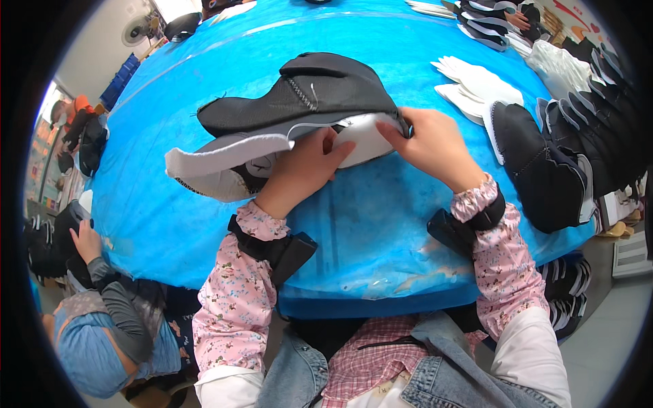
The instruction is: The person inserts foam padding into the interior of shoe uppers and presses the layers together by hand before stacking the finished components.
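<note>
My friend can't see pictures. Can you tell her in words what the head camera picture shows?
Two hands press on a dark grey shoe upper with a white lining, lying on a blue table: the left hand holds it flat, the right hand pinches its edge. Black shoe uppers and white insole pieces lie to the right; another person sits at lower left.

Two hands meeting close together at the centre of the view, forearms rising from the lower edge.

The left hand [303, 170] lies palm down, fingers curled, thumb stretched toward the right. The right hand [432, 146] bends inward, its fingertips pinched together. Both forearms wear pink floral sleeve covers, each with a black strap and a small black device at the wrist.
</note>
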The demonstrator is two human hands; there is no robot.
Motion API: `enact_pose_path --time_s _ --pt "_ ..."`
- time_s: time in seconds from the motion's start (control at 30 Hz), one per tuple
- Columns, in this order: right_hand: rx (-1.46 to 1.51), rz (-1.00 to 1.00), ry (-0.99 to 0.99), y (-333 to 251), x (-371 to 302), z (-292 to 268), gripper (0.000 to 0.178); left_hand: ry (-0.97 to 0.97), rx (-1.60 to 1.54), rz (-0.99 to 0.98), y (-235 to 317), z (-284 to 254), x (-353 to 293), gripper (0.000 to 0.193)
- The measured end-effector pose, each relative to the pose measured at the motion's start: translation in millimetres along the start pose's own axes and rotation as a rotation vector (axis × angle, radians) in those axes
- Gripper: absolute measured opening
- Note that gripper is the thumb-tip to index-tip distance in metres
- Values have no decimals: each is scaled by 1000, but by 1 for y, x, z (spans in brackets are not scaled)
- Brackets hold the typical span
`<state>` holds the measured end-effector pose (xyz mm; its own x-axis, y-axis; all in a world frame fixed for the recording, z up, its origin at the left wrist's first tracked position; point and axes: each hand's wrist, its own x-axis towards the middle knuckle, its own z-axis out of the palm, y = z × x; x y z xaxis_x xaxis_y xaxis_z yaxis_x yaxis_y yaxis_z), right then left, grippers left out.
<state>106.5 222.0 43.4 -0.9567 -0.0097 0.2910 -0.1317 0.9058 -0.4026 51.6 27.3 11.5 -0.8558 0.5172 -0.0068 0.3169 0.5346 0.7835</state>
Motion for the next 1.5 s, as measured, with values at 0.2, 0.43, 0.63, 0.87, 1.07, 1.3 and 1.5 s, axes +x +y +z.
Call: enact_pose_path --time_s 0.2,0.43,0.63,0.87,1.07,1.3,1.5 --pt "-138 -207 365 -13 -8 -3 26 158 192 266 -12 11 2 39" --pt "-66 -187 187 21 -10 12 21 279 220 369 4 16 1 33" --pt "-36 -129 162 30 -7 15 22 340 86 371 34 18 15 21" --pt "12 -188 148 28 -6 18 22 424 100 518 34 25 27 15" --pt "0 -218 95 28 -5 21 22 403 412 614 -32 10 24 22" --pt "-8 -185 32 23 -7 17 27 399 482 628 -65 12 31 36" --pt "-70 -211 50 16 -6 18 22 425 571 689 -67 6 31 44"
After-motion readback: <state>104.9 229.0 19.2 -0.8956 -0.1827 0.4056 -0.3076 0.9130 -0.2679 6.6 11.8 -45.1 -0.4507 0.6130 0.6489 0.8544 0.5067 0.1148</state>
